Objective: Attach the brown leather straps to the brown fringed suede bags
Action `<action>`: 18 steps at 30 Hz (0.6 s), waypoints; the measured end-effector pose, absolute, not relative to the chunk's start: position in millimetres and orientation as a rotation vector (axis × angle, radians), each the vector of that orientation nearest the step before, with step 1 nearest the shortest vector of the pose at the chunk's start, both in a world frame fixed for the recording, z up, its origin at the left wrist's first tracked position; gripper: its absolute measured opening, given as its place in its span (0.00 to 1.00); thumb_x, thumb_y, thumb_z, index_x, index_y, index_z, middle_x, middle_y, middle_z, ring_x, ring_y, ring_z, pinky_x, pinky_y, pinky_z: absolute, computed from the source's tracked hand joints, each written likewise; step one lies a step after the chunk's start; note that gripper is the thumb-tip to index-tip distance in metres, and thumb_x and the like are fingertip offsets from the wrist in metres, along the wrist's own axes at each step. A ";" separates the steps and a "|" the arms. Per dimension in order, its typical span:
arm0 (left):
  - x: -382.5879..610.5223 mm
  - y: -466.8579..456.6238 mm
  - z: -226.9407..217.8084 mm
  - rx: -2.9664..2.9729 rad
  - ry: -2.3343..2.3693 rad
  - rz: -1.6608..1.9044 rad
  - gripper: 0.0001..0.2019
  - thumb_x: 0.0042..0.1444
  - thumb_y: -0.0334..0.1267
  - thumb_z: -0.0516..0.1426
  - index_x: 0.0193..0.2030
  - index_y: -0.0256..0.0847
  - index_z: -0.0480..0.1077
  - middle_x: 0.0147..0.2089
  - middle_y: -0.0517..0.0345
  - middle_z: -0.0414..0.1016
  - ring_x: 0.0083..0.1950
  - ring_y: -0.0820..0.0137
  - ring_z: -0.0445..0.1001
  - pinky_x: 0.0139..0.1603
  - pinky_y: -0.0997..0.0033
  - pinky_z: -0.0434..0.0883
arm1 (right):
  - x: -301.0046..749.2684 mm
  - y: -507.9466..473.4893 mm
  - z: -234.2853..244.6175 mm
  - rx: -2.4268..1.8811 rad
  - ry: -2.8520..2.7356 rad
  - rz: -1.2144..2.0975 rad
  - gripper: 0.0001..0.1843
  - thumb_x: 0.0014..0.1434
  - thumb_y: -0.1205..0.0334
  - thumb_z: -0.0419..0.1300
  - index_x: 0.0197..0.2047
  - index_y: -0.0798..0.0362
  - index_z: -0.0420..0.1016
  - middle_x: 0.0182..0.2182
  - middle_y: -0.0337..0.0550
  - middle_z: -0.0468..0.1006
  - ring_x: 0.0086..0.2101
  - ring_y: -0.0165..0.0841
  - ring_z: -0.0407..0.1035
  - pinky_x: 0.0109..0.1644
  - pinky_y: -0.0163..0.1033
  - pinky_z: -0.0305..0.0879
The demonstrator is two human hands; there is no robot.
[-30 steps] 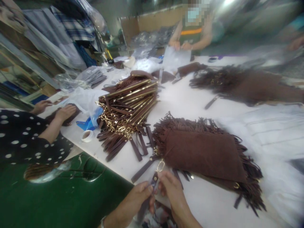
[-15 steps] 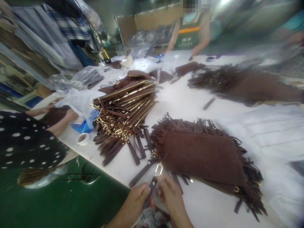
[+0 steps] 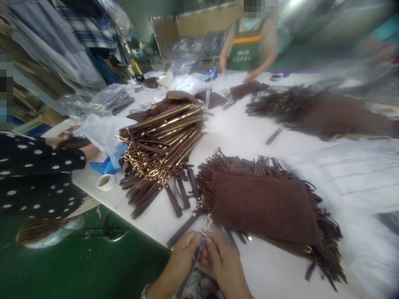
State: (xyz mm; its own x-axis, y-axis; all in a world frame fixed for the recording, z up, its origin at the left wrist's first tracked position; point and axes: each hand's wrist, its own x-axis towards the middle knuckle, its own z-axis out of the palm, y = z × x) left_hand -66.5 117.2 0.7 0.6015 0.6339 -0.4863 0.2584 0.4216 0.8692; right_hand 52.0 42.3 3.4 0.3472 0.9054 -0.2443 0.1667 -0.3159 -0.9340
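At the table's near edge, my left hand (image 3: 184, 256) and my right hand (image 3: 222, 258) are close together, both closed on a dark strap (image 3: 193, 261). A gold clasp (image 3: 207, 223) at the strap's upper end sticks out above my fingertips, close to the corner of a brown fringed bag (image 3: 264, 207). That bag lies flat on top of others, its fringe spread along the back and right sides. My fingers hide part of the strap just below the clasp.
Left of the fringed bags stands a pile of brown pouches (image 3: 168, 137) with gold zips and straps. A tape roll (image 3: 106, 182) and blue tape dispenser (image 3: 104, 166) lie by a person in a dotted sleeve (image 3: 59, 162). Another person in a green apron (image 3: 246, 50) stands opposite.
My hands have drawn closer together around the strap near the clasp, covering more of it. The dotted-sleeved person's arms have shifted, and the person opposite has moved their hands.
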 end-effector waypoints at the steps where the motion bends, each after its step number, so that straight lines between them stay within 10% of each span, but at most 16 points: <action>1: -66.6 118.4 -1.0 1.166 0.947 0.271 0.25 0.62 0.57 0.47 0.30 0.35 0.68 0.23 0.57 0.70 0.25 0.69 0.69 0.30 0.70 0.65 | 55.5 40.6 7.0 -1.741 -1.053 1.032 0.16 0.66 0.58 0.46 0.41 0.50 0.75 0.28 0.41 0.78 0.31 0.36 0.72 0.38 0.38 0.65; 9: -76.4 133.0 9.4 1.590 1.012 0.191 0.21 0.65 0.53 0.44 0.29 0.40 0.63 0.24 0.63 0.65 0.29 0.71 0.67 0.33 0.73 0.62 | 96.0 56.1 37.5 -2.139 -1.764 0.408 0.28 0.61 0.74 0.50 0.63 0.47 0.61 0.41 0.48 0.74 0.37 0.38 0.70 0.39 0.39 0.65; 18: -78.0 141.8 17.0 1.697 1.009 0.151 0.19 0.66 0.50 0.43 0.30 0.42 0.62 0.25 0.64 0.65 0.29 0.71 0.66 0.33 0.73 0.60 | 120.9 95.5 42.2 -1.987 -2.250 0.240 0.08 0.59 0.69 0.59 0.41 0.48 0.73 0.40 0.44 0.69 0.38 0.38 0.65 0.35 0.40 0.60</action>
